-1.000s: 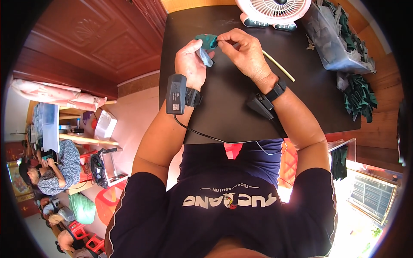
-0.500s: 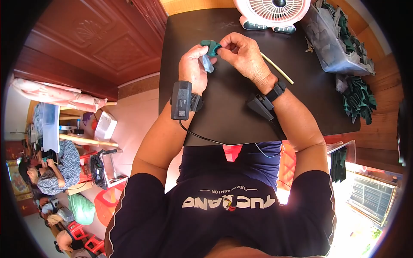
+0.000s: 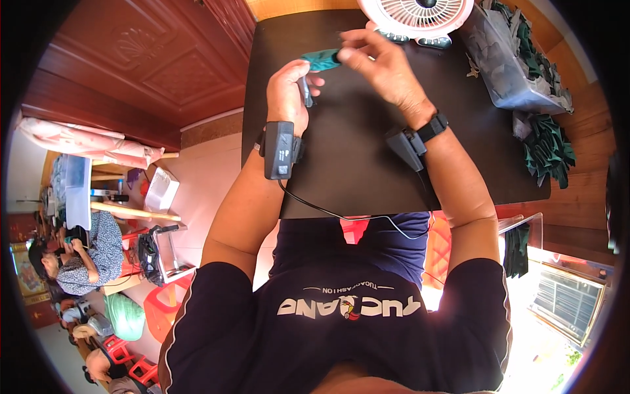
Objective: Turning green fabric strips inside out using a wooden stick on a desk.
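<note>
A small green cloth piece [image 3: 321, 60] is stretched out between my hands above the far part of the dark table [image 3: 367, 164]. My left hand [image 3: 287, 95] pinches its left end between thumb and fingers. A grey-blue strip of material [image 3: 306, 93] hangs below the thumb, inside the same hand. At the cloth's right end, which looks darker, the thumb of my right hand [image 3: 380, 69] presses on it. The other right fingers extend above, partly blurred, and their hidden side cannot be made out. Each wrist wears a black strapped device.
A pink-and-white fan [image 3: 426, 16] stands at the far edge. To the right is a clear plastic bin [image 3: 512, 95] of grey and green cloth pieces, with a green cloth bundle [image 3: 550, 151] beside it. A cable [image 3: 321, 209] crosses the near edge. Another person [image 3: 98, 253] sits far left.
The green cloth went from bunched up to stretched lengthwise. My right hand moved up and slightly right, its fingers extending. The pale stick on the table no longer shows.
</note>
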Demonstrator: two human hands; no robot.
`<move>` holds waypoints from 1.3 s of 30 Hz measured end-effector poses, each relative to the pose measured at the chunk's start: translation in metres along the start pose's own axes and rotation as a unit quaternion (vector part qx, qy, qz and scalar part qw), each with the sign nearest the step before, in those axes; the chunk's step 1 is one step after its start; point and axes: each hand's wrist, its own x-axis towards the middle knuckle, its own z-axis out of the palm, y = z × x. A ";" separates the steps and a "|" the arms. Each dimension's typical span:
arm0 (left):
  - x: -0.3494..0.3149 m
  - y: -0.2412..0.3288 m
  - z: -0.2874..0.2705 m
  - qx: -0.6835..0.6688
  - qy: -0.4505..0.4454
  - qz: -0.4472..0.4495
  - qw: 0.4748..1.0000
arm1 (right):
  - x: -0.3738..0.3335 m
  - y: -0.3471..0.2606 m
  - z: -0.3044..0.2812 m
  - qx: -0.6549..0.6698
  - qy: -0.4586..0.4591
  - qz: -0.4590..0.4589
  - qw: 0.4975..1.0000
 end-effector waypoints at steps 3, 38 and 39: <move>-0.006 0.004 0.007 0.028 -0.072 -0.013 0.997 | -0.008 0.003 0.013 0.000 -0.025 -0.053 0.998; -0.010 0.002 0.010 0.505 -0.104 0.317 0.796 | -0.008 -0.027 0.007 0.185 -0.038 0.208 0.960; -0.009 0.005 0.009 0.489 -0.124 0.297 0.811 | -0.008 -0.027 0.007 0.184 -0.037 0.203 0.961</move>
